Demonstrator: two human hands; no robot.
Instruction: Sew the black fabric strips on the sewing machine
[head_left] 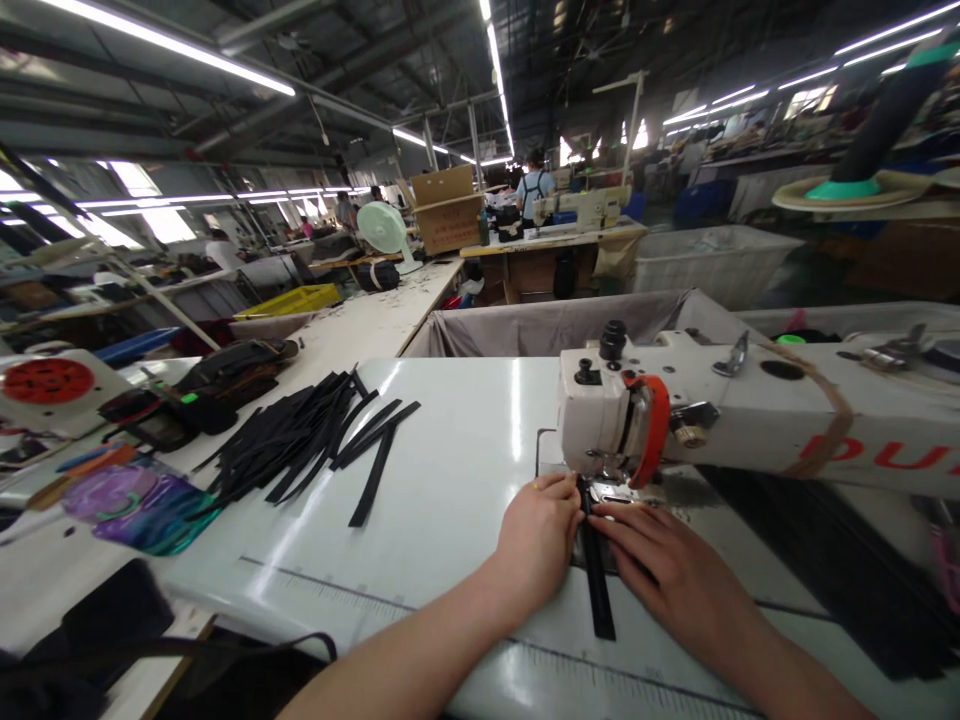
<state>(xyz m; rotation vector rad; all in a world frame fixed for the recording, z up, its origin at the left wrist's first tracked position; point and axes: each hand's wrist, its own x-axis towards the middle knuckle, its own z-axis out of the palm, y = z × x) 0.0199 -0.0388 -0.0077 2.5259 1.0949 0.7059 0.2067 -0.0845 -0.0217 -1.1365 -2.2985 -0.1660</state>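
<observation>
The left hand [536, 535] and right hand [675, 560], whose grip I can't tell, should guide the narrow black fabric strip [598, 590] straight beneath the white sewing machine [750, 400], fingertips needle-clear.

Past my work I can see a pale green fan [382, 228], upright beside an open cardboard box [448, 210], and a yellow crate [289, 301] nearer the left.

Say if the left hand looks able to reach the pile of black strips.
Probably yes: bare tabletop separates the left hand and the pile, though its fingers are on another strip at the machine.
</observation>
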